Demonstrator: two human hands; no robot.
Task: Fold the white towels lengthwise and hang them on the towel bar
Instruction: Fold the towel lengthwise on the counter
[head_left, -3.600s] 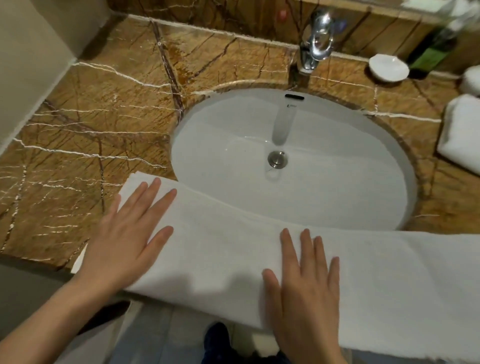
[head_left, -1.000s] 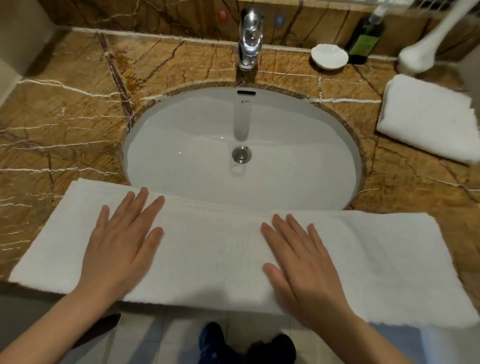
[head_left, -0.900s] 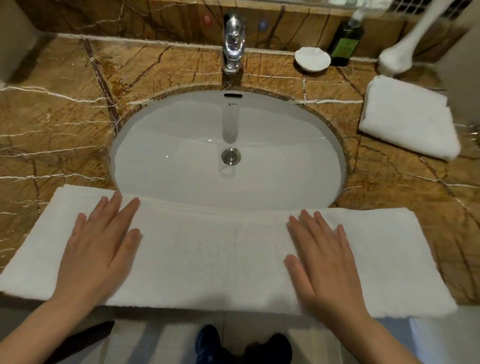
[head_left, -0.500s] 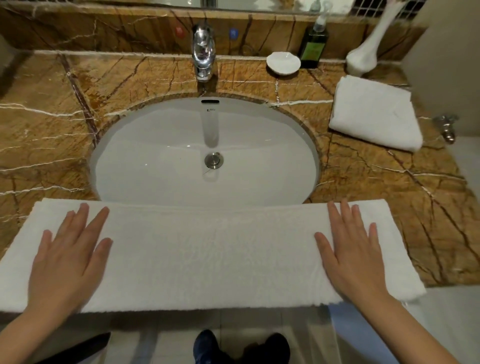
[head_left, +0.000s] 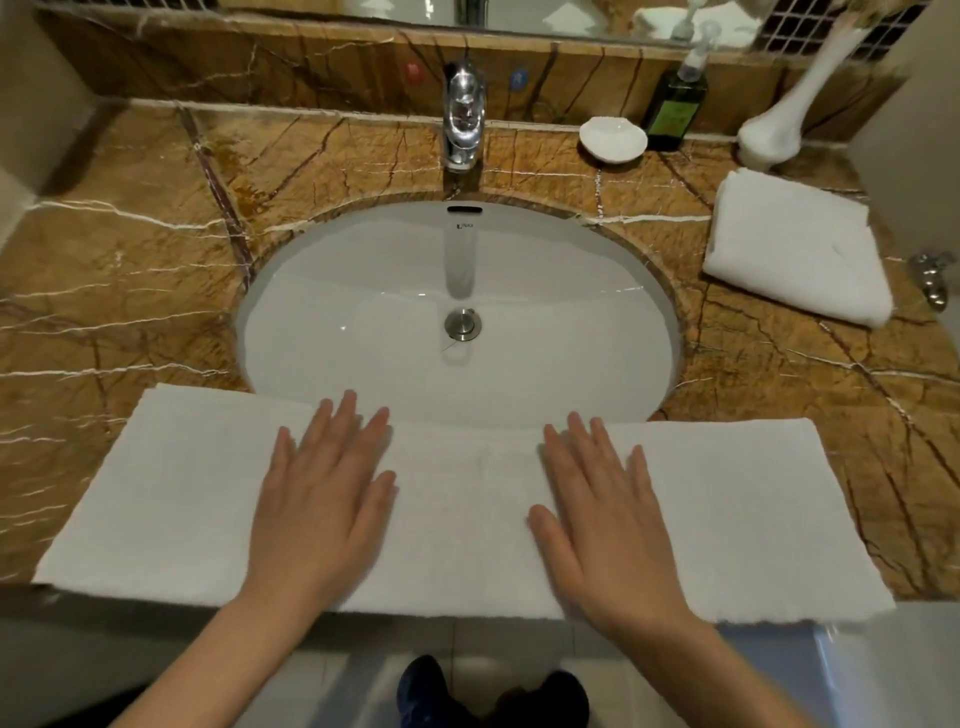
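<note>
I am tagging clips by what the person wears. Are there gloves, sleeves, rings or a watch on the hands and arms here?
No gloves: the left hand and the right hand are bare. The left forearm and the right forearm are bare down to the picture's lower edge, so no sleeve or cuff shows. No ring, watch or bracelet is visible on either side.

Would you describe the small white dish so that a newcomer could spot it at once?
Start at the sink; behind it stands the faucet. Right of the faucet sits the dish: round, white and shallow, unlike the tall dark bottle beside it.
</note>
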